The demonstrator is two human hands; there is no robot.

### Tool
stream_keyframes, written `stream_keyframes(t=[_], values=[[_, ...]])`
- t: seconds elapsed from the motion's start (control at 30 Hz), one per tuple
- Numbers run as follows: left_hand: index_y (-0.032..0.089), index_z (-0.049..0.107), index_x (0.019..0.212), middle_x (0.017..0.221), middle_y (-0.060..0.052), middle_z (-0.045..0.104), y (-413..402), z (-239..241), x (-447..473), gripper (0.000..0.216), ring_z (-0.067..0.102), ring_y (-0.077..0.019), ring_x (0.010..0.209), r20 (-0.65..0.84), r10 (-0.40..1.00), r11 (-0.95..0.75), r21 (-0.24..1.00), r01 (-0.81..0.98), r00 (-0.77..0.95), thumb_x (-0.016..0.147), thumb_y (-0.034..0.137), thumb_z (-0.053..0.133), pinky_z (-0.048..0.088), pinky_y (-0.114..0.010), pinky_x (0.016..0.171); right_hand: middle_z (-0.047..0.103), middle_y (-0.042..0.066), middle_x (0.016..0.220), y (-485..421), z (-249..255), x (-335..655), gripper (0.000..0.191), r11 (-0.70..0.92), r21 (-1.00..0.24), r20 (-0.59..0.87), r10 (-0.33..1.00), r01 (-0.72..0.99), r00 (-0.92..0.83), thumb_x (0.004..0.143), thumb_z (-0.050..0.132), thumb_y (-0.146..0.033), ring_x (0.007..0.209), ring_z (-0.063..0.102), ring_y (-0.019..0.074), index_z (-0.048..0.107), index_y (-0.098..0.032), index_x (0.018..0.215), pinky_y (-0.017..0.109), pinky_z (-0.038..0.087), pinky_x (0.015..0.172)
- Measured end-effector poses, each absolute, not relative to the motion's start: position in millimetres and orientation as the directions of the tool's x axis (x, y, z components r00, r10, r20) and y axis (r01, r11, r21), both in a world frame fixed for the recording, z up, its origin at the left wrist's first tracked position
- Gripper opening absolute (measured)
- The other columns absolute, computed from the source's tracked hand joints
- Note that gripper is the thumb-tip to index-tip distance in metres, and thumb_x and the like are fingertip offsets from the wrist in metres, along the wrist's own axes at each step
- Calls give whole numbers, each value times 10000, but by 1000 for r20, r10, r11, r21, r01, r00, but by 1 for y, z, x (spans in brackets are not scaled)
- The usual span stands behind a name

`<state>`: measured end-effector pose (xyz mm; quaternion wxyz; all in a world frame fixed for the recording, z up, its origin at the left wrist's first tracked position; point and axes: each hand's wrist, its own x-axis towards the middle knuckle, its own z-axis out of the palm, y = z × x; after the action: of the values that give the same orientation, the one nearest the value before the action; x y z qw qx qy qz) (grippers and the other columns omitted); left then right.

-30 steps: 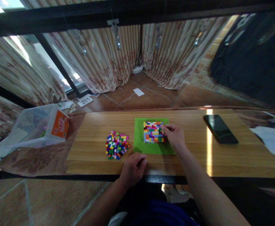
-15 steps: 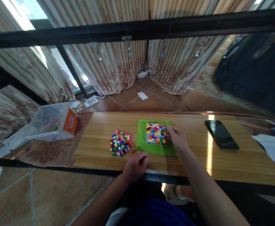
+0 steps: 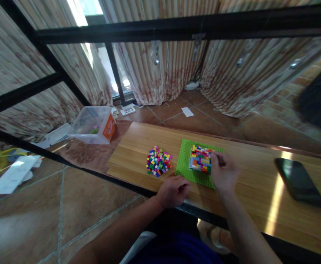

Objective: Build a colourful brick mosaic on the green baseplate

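A green studded baseplate point(image 3: 181, 163) lies on the wooden table. On it stands a low block of many-coloured toy bricks point(image 3: 200, 158). My right hand point(image 3: 224, 173) is at the block's right edge, thumb and fingertips pinched together against it. Whatever is between those fingertips is hidden by the hand. My left hand point(image 3: 173, 191) rests curled at the table's front edge, just below the baseplate's near left corner. Its fingers are closed and their inside cannot be seen. Left of the baseplate is a heap of loose small bricks point(image 3: 159, 161) in mixed colours.
A black phone point(image 3: 300, 182) lies on the right of the wooden table point(image 3: 130, 146). Beyond the table's left end stands a clear plastic box point(image 3: 90, 124) with an orange label. A black metal rail point(image 3: 160, 31) crosses in front of the curtains point(image 3: 138, 73).
My view has swung left, so everything sits farther right in the picture. The right hand stays at the block's right edge, now covering more of it. The left hand remains curled at the table edge.
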<state>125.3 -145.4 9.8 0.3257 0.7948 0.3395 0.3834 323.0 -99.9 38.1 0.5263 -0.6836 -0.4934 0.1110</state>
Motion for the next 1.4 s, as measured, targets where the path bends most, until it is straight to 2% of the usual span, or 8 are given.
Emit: stream_keyframes(t=[0.07,0.17,0.33,0.43,0.73,0.93,1.17,1.4], values=[[169,656,890,735,-34,645,-146,9,125,135,597,-141,662,395,786,-561,779,280,476,930,194,530,470,-254,647,732,91,956,-99,48,296,307,168,-755,400,884,633,243,908,542,-430,843,660,205,730,-190,939,351,518,811],[174,631,830,680,-13,589,-147,7,124,118,538,-126,591,395,784,-559,784,269,480,911,206,551,438,-246,594,708,101,1024,-89,58,258,264,219,-625,263,963,749,-62,925,518,-294,886,652,204,725,-176,1040,339,499,858],[187,595,778,657,-8,574,-146,2,125,109,536,-133,584,403,774,-569,780,259,488,883,199,568,447,-255,605,658,123,1151,-66,63,230,266,195,-412,-18,975,890,-221,941,508,-230,1034,622,210,716,-164,1093,299,449,933],[189,594,776,653,-10,581,-146,0,125,81,551,-141,597,401,771,-572,777,262,494,854,172,580,451,-259,612,649,130,1146,-58,59,226,243,199,-363,-103,962,910,-252,938,521,-226,1033,616,210,724,-153,1052,290,444,927],[198,552,702,649,-24,556,-147,8,122,159,509,-143,580,377,786,-537,810,237,491,860,215,553,397,-271,562,677,106,1024,-63,41,227,191,188,-494,41,980,849,-194,908,518,-151,909,633,185,707,-173,927,285,467,838],[193,586,853,705,-20,573,-147,16,119,196,534,-145,644,348,869,-438,872,219,351,969,299,468,435,-269,627,722,90,1015,-103,57,258,227,132,-684,154,987,718,-34,923,499,-242,930,672,210,693,-191,1029,335,494,850],[181,584,1079,837,-21,632,-144,19,117,211,588,-138,699,213,933,-280,936,213,290,975,342,497,490,-255,666,743,53,970,-162,51,274,201,36,-833,93,993,552,75,897,529,-276,891,690,204,708,-244,984,344,519,812],[186,650,1012,904,-54,674,-138,17,113,203,641,-184,852,163,928,-244,945,218,335,961,345,536,518,-296,777,750,47,941,-169,45,262,176,-62,-960,-30,992,273,119,846,601,-268,871,698,198,728,-240,965,352,549,831]])
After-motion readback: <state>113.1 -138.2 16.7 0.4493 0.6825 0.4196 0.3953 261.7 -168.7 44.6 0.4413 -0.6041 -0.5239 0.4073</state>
